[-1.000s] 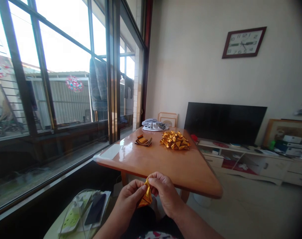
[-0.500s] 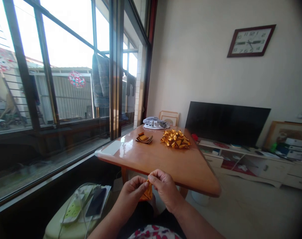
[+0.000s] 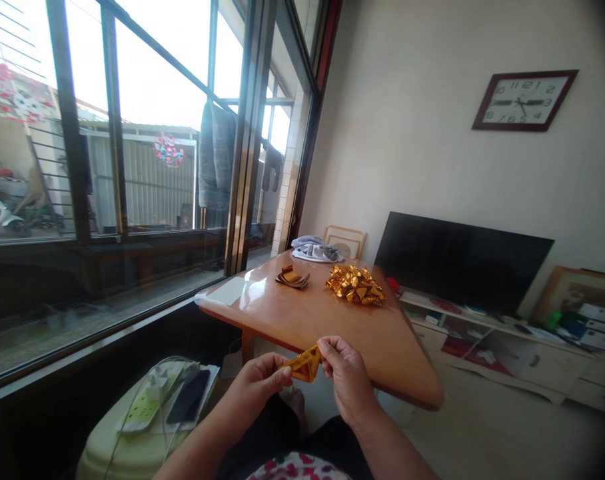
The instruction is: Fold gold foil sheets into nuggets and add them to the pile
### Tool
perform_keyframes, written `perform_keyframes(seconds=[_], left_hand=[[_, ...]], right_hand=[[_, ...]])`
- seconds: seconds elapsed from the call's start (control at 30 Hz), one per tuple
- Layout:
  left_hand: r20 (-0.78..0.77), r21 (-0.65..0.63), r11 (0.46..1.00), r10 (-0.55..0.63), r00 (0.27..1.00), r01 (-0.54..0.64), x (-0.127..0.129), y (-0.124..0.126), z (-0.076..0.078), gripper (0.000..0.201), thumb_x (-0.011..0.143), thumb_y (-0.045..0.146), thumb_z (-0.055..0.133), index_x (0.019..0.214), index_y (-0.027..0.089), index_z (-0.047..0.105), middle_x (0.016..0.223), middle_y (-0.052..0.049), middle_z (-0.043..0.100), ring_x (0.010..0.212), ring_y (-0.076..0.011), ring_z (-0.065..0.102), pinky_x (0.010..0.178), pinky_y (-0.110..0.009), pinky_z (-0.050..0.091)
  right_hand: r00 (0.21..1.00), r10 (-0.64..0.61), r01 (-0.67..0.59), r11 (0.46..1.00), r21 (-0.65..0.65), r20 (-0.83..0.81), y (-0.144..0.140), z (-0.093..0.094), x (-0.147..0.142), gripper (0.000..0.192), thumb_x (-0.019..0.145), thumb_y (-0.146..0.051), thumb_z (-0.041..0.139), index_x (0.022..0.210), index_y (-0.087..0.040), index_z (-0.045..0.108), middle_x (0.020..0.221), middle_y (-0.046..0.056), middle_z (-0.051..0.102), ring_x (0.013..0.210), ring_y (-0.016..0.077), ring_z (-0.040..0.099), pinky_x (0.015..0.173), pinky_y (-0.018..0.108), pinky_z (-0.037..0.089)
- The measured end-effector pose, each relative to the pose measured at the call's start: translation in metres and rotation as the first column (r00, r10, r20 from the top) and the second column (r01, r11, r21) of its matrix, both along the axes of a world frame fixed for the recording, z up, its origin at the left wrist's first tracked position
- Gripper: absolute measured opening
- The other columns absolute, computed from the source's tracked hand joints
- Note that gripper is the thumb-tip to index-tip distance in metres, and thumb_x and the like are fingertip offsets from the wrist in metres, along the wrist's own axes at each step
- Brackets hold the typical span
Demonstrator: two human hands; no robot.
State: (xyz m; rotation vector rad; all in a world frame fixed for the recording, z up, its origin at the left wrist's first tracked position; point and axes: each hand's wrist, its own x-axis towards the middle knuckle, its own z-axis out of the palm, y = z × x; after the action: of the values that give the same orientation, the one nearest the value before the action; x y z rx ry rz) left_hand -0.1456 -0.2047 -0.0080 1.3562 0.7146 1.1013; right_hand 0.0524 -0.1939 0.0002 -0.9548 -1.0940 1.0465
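Now raised and turned flat, gold foil piece (image 3: pixel 302 365) pinched at opposite ends by left hand (image 3: pixel 259 381) and right hand (image 3: pixel 346 375) fingers, near bench (image 3: pixel 302 317) edge, for creasing.

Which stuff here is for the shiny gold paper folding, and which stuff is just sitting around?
For the folding:
- gold paper piece, pinched by the left hand and right hand
- pile of folded gold pieces on the table
- small stack of gold sheets

Just lying about:
- phone
- power strip
- bundled cloth
- TV
- wall clock
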Motion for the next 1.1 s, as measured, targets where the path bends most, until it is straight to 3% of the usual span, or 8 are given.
perform_keyframes(seconds=[0.1,0.23,0.47,0.6,0.77,1.1], left_hand=[[-0.005,0.027,0.999,0.045,0.999,-0.045,0.001,0.007,-0.010,0.034,0.084,0.049,0.073,0.081,0.015,0.071,0.072,-0.003,0.067,0.066,-0.0129,0.052,0.064,-0.024,0.037],[-0.053,0.040,0.994,0.103,0.993,-0.101,0.001,0.014,-0.015,0.037,0.082,0.052,0.074,0.083,0.015,0.072,0.066,-0.001,0.064,0.061,-0.0116,0.050,0.059,-0.023,0.034],[-0.070,-0.093,0.986,0.133,0.989,-0.140,0.000,0.013,-0.008,0.042,0.084,0.051,0.070,0.105,0.014,0.075,0.054,0.003,0.057,0.050,-0.0093,0.042,0.050,-0.022,0.027],[0.011,-0.139,0.983,0.120,0.993,-0.117,-0.002,0.012,-0.007,0.034,0.085,0.040,0.069,0.107,0.014,0.074,0.066,-0.001,0.066,0.059,-0.0102,0.050,0.056,-0.021,0.034],[0.076,-0.109,0.988,0.115,0.990,-0.107,-0.002,0.015,-0.011,0.029,0.087,0.035,0.067,0.104,0.013,0.073,0.084,-0.008,0.074,0.069,-0.0126,0.057,0.067,-0.024,0.042],[0.032,-0.036,0.959,0.283,0.959,-0.282,0.006,0.011,-0.009,0.028,0.084,0.040,0.069,0.096,0.015,0.073,0.087,-0.009,0.073,0.081,-0.0191,0.063,0.075,-0.029,0.048]], right_hand=[[1.000,0.003,-0.003,1.000,-0.002,0.014,0.000,-0.001,0.002,0.033,0.082,-0.049,0.075,0.082,-0.017,0.066,0.066,-0.004,0.051,0.056,0.0085,0.039,0.051,0.021,0.029],[0.999,0.047,-0.048,0.997,-0.055,-0.019,-0.001,0.000,0.004,0.034,0.082,-0.050,0.076,0.085,-0.018,0.064,0.063,-0.005,0.053,0.048,0.0056,0.035,0.045,0.020,0.023],[0.995,0.102,-0.102,0.993,-0.050,-0.017,-0.005,0.005,0.003,0.032,0.083,-0.048,0.073,0.087,-0.018,0.063,0.063,-0.002,0.063,0.044,0.0052,0.039,0.043,0.018,0.025],[0.994,0.107,-0.108,0.992,-0.070,-0.020,-0.006,0.005,0.003,0.031,0.083,-0.046,0.073,0.089,-0.017,0.062,0.067,0.001,0.068,0.045,0.0065,0.044,0.043,0.018,0.029],[0.994,0.106,-0.107,0.990,-0.089,-0.015,-0.007,0.006,0.004,0.029,0.082,-0.043,0.073,0.091,-0.017,0.062,0.072,0.004,0.072,0.051,0.0102,0.053,0.048,0.020,0.039],[0.987,0.099,-0.089,0.993,-0.081,0.127,-0.007,0.001,-0.001,0.033,0.076,-0.046,0.078,0.088,-0.019,0.062,0.072,0.001,0.069,0.058,0.0127,0.058,0.054,0.022,0.043]])
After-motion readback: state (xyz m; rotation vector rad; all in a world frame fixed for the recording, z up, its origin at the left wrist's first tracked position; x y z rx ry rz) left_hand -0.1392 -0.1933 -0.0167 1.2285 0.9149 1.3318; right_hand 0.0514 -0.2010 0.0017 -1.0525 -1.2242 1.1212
